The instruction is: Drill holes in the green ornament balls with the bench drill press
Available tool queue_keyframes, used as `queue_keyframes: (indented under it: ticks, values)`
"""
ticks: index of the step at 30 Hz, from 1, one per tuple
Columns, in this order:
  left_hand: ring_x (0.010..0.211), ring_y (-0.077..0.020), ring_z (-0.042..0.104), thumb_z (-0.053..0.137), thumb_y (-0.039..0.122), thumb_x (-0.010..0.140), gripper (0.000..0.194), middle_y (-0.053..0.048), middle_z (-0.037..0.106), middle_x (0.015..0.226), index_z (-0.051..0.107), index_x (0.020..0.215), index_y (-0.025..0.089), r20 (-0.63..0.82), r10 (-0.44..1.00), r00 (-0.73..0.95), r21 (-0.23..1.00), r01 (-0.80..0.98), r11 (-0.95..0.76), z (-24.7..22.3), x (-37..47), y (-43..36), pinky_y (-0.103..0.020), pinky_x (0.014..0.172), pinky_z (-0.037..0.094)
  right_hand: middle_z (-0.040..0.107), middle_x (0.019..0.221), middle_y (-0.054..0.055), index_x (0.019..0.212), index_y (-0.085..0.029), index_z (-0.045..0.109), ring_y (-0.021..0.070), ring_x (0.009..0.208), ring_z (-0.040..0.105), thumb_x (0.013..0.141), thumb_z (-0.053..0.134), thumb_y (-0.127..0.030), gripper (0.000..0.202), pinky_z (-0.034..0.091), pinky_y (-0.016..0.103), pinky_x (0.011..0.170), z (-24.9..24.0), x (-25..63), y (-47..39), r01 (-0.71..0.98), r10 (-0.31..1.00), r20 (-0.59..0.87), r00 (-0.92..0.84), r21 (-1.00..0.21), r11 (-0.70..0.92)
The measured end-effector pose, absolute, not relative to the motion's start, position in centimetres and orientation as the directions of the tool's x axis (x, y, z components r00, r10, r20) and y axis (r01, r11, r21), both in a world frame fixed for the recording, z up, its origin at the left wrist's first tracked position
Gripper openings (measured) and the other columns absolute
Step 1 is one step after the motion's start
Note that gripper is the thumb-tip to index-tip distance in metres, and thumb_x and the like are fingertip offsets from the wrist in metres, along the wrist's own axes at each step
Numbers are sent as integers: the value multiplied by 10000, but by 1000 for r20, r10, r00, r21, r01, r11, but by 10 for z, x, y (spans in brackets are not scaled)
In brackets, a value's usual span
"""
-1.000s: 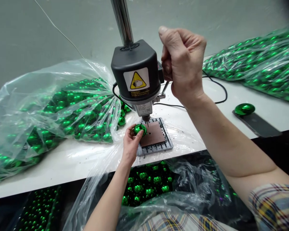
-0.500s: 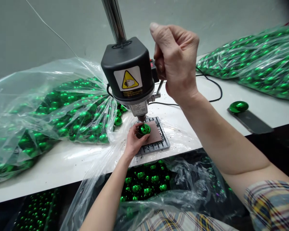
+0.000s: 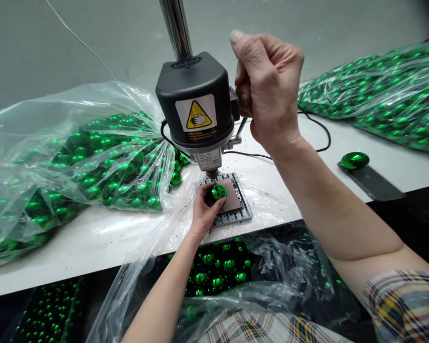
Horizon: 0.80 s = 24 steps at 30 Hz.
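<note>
A shiny green bauble [image 3: 219,191] rests on a pinkish board [image 3: 233,196] over the grey slotted base [image 3: 246,213] of a small drill press [image 3: 195,105]. Thumb and fingers of my left hand [image 3: 204,209] close around the bauble from the left, directly below the chuck [image 3: 212,174]. My right hand [image 3: 271,85] is a raised fist at the right of the black motor housing, wrapped around the feed lever [image 3: 242,127]; its grip end is hidden inside my fingers. Whether the bit touches the bauble I cannot tell.
Clear plastic bags of green baubles lie at left [image 3: 103,162] and right [image 3: 382,95]. Below the table edge is an open bag of baubles [image 3: 218,271]. One bauble [image 3: 354,160] rests on a phone [image 3: 379,183]. A black cable [image 3: 325,138] and dark shavings lie on the white table.
My left hand and the bauble have shifted slightly right over the board. The drill head and my right fist also appear a little further right, with the fist still around the lever.
</note>
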<state>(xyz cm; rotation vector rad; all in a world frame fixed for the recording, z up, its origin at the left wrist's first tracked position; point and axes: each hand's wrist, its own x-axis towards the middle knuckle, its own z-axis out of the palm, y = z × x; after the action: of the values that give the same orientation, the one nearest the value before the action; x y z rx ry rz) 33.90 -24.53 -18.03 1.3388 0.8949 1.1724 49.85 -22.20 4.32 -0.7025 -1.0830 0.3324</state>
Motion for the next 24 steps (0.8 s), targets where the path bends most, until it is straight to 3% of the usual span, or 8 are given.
queue_keyframes:
  ticks: [3,10,14,19,24]
  values:
    - [1071,-215,634,895,193,676,510,-63,683,1119,646,1121,208,148,963,224,985,-119,-123,-180,340,-246,-380,1020,469,340,428,-49,458,-241,371,95,351,256,957,635,-219,564,192,317,333,43,497,-224,91,566,679,467,-673,734]
    - [1082,-222,639,887,207,699,522,-75,680,1140,640,1158,210,183,953,243,982,-91,-165,-188,337,-242,-381,1010,475,422,438,-38,489,-251,451,113,358,334,920,642,-168,479,260,336,376,20,492,-249,127,425,796,432,-520,845]
    - [1088,-232,637,912,189,656,545,-74,679,1126,661,1140,212,169,957,235,982,-122,-143,-189,337,-241,-387,1028,465,392,418,-38,494,-248,422,118,349,327,912,697,-299,503,265,343,372,3,490,-263,191,448,770,455,-575,795]
    - [1107,-241,628,895,231,694,529,-71,676,1139,653,1164,227,189,948,257,981,-88,-171,-188,335,-242,-400,1039,463,315,383,-47,482,-238,361,122,320,260,883,728,-380,562,199,365,380,-13,489,-269,155,411,789,456,-526,836]
    - [1118,-236,619,886,259,715,529,-72,669,1163,638,1182,233,205,942,267,979,-65,-195,-191,334,-241,-392,1043,458,358,405,-30,482,-240,361,135,335,305,871,717,-461,572,240,377,397,-16,486,-284,201,467,735,491,-618,760]
